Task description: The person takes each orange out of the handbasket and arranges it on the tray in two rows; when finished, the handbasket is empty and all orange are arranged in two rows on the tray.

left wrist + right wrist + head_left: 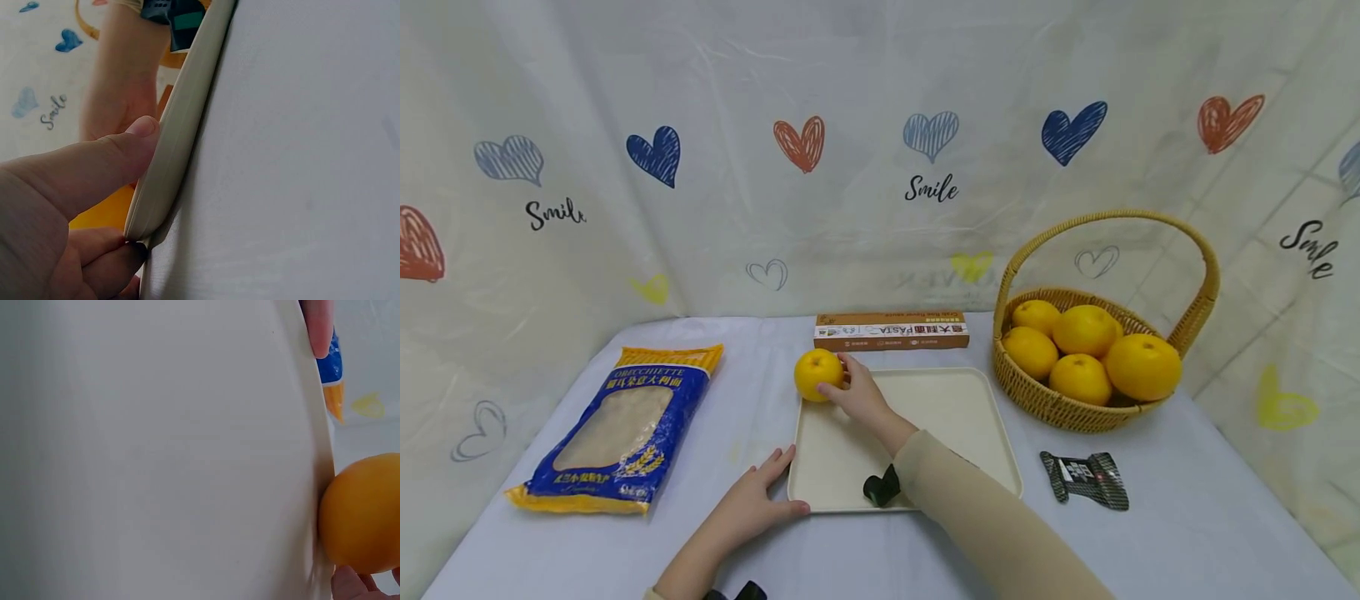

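My right hand holds a yellow-orange orange at the far left corner of a cream rectangular tray. Thumb and fingers are bent against the fruit's right side. In the right wrist view the orange overlaps the tray's rim, with fingertips at its lower side. Whether it touches the tray floor cannot be told. My left hand lies at the tray's near left corner, fingers extended along the left side. Up close in the left wrist view, its thumb touches the tray's outer wall.
A wicker basket of several oranges, with a tall handle, stands at the back right. Before it lies a small dark wrapped packet. A pasta box lies behind the tray. On the left is a blue and yellow pasta bag.
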Action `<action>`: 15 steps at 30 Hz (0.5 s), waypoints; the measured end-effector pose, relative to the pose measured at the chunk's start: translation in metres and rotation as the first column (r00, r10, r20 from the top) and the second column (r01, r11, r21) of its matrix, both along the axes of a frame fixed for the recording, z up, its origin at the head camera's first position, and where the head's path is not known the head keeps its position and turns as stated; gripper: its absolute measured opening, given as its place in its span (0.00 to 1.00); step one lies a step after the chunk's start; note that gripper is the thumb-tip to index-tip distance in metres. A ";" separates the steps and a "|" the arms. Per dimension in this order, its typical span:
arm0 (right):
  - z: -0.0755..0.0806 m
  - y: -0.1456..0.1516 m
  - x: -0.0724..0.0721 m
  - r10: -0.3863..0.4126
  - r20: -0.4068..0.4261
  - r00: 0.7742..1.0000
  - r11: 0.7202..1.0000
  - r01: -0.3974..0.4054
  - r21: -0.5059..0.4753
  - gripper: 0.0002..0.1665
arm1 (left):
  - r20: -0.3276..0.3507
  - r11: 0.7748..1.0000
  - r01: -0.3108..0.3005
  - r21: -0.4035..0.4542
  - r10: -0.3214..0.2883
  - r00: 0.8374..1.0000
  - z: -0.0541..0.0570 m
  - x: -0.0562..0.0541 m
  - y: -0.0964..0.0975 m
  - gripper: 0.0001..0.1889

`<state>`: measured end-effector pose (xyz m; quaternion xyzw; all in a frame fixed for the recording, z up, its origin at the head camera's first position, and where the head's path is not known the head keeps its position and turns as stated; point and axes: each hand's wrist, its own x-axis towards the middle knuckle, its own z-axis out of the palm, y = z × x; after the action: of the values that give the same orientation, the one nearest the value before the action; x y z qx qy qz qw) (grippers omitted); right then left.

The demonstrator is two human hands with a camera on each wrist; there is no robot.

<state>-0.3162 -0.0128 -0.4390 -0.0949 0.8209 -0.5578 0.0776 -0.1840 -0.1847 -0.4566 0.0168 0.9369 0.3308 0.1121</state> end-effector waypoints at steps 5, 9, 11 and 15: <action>0.000 0.000 0.001 0.009 -0.001 1.000 1.000 -0.009 0.008 0.42 | -0.004 1.000 0.003 0.001 -0.003 1.000 0.003 0.002 0.001 0.48; 0.000 0.000 0.003 0.031 -0.011 0.999 0.999 -0.031 0.013 0.43 | -0.004 1.000 0.002 -0.003 -0.002 1.000 0.003 0.002 0.001 0.48; 0.000 0.000 0.004 0.044 -0.020 0.999 0.999 -0.043 0.017 0.44 | 0.001 1.000 0.002 -0.003 -0.002 1.000 0.002 0.001 0.001 0.48; 0.001 0.002 0.005 0.068 -0.057 0.996 0.998 -0.067 0.017 0.43 | 0.012 1.000 0.002 -0.004 -0.002 1.000 0.002 0.001 0.001 0.48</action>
<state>-0.3113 -0.0113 -0.4377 -0.1377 0.8233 -0.5457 0.0735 -0.1833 -0.1837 -0.4547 0.0155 0.9369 0.3289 0.1178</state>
